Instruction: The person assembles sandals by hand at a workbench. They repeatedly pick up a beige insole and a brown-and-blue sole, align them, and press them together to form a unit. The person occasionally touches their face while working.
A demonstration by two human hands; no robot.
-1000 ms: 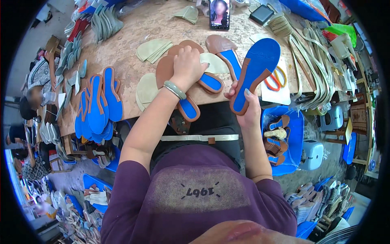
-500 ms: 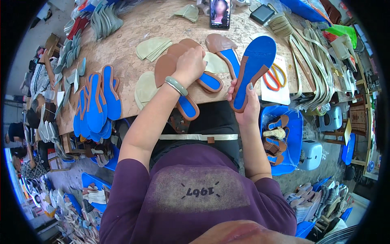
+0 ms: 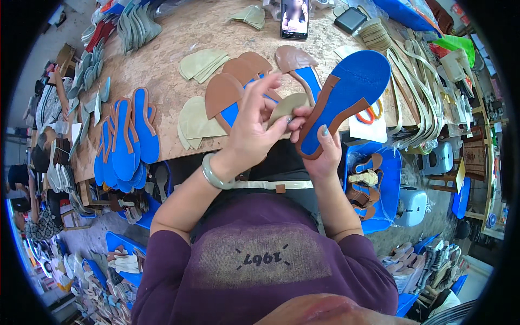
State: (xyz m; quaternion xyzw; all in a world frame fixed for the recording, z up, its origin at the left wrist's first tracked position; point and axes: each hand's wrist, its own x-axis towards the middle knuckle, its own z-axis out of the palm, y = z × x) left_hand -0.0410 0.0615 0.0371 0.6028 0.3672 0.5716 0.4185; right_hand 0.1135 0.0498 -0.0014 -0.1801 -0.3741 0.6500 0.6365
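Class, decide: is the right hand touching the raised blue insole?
Touching: the head view shows the right hand gripping the raised blue insole, thumb over its narrow end.

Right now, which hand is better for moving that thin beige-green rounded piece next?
Probably the left. The left hand holds the thin beige-green rounded piece between thumb and fingers, while the right hand is busy gripping the long blue insole with brown edging by its narrow end.

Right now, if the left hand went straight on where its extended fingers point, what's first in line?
Probably the brown-topped insole on the table beyond the left hand, nearest the phone; depth is unclear, so the hand may pass above.
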